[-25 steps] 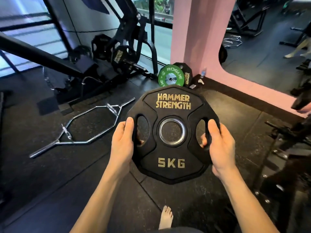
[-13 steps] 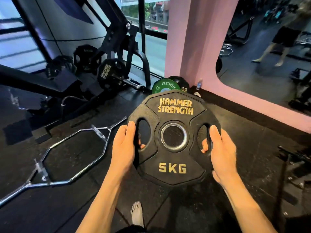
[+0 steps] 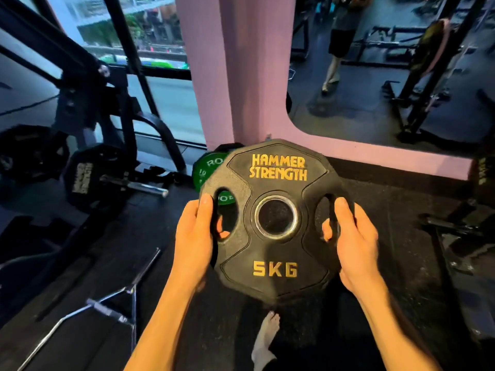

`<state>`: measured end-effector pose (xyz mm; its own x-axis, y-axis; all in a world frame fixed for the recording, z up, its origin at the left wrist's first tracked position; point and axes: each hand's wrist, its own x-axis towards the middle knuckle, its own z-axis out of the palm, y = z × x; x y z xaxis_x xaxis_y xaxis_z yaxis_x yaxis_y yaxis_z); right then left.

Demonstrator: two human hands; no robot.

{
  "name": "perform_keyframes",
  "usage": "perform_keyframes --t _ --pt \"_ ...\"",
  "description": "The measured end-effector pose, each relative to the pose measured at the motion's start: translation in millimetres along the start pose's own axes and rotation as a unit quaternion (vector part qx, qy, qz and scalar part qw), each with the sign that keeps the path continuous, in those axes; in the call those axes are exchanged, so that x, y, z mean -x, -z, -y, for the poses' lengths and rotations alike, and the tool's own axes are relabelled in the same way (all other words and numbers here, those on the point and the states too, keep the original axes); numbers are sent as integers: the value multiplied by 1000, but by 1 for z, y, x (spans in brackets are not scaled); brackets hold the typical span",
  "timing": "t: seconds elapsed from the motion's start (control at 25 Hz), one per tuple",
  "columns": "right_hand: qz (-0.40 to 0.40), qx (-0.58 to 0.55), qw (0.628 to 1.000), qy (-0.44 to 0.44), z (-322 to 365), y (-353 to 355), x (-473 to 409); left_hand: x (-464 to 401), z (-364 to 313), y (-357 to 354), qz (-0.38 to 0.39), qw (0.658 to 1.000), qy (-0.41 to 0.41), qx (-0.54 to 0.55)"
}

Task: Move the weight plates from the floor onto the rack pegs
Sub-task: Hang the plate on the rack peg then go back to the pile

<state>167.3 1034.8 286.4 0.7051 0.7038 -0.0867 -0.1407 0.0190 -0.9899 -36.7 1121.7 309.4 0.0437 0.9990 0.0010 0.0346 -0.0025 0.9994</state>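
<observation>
Both hands grip one black 5 kg plate (image 3: 276, 218): my left hand (image 3: 194, 236) and right hand (image 3: 353, 236) hook fingers through side slots, plate upright at chest height, off floor. Risk, my judgement: slip onto bare foot (image 3: 266, 336) directly below. Count: one green plate (image 3: 205, 170) by pink pillar (image 3: 235, 68); two black plates on machine at left; one hex bar (image 3: 112, 309) on floor.
</observation>
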Motion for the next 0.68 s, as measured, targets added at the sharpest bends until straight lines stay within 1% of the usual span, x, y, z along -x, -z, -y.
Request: perform_keyframes --t 0.08,0.2,0.4,0.48,0.6,0.68 --pt "-24 1 1000 6 -1 -23 -54 -62 6 -22 17 999 8 27" --pt "-52 -11 999 3 9 -57 -135 -152 1 -56 42 999 15 31" --pt "-66 -36 997 28 23 -107 -255 -283 -4 -104 73 996 6 41" --pt "-73 -25 995 56 21 -131 -306 -344 -2 -127 80 996 4 35" --pt "-115 -18 989 89 18 -166 -380 -434 3 -161 109 992 14 62" --pt "-147 3 985 95 19 -185 -423 -492 7 -182 150 984 28 87"
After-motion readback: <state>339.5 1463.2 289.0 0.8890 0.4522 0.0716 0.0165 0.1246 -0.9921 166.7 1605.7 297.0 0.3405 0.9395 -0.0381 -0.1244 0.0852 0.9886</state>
